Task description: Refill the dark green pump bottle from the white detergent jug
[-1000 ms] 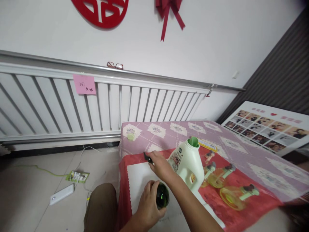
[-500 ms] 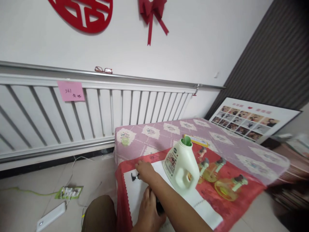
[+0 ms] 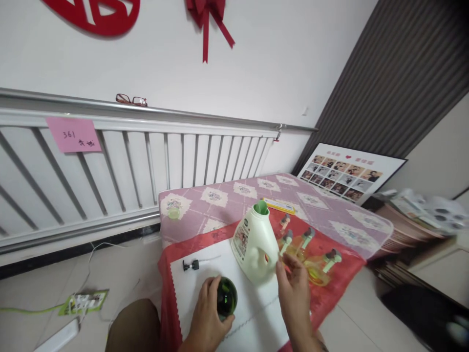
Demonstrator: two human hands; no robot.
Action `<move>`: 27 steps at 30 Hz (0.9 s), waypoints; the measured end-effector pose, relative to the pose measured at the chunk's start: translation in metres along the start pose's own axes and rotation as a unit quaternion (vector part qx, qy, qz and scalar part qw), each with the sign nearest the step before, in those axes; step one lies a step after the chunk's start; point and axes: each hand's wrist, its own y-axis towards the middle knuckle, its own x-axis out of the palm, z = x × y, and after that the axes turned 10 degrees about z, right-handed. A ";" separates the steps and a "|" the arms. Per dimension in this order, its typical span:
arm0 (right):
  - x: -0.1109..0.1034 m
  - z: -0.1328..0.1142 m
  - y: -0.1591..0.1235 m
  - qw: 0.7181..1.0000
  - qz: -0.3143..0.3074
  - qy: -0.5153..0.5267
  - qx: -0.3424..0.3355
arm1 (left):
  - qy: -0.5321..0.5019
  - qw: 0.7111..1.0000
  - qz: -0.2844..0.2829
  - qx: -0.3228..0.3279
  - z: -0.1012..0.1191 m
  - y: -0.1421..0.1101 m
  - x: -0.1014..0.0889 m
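My left hand (image 3: 205, 320) is wrapped round a dark green glass bottle (image 3: 226, 297) that stands on a white cloth (image 3: 205, 274) at the near edge of the low table. My right hand (image 3: 294, 288) hovers open, fingers spread, just right of a pale green detergent jug (image 3: 254, 243) with an open spout. A black pump head with a thin tube (image 3: 191, 265) lies alone on the cloth, left of the jug. Several yellow pump bottles (image 3: 315, 264) lie on the red cloth beyond my right hand.
The table carries a red cloth (image 3: 172, 252) over a purple patterned one (image 3: 351, 230), with a small green cap (image 3: 174, 213) far left. Behind is a white radiator (image 3: 146, 161) with glasses (image 3: 131, 100) on top. A photo board (image 3: 344, 171) leans at the right. Cables lie on the floor.
My right hand has let go of the black pump head on the white cloth and swung right, past the jug. The view has panned right. My left hand stays on the green bottle.
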 end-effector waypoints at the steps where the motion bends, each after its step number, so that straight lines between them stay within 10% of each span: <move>1: 0.000 0.008 0.003 0.999 -0.017 0.000 0.031 | 0.001 1.000 0.003 0.003 0.000 0.000 0.000; 13: 0.030 0.021 0.027 0.991 -0.113 -0.008 0.073 | 0.005 1.000 0.024 0.020 0.007 -0.002 -0.002; 27: -0.057 -0.077 0.069 0.965 -0.251 -0.029 0.067 | -0.060 0.997 0.043 -0.033 -0.014 -0.003 0.003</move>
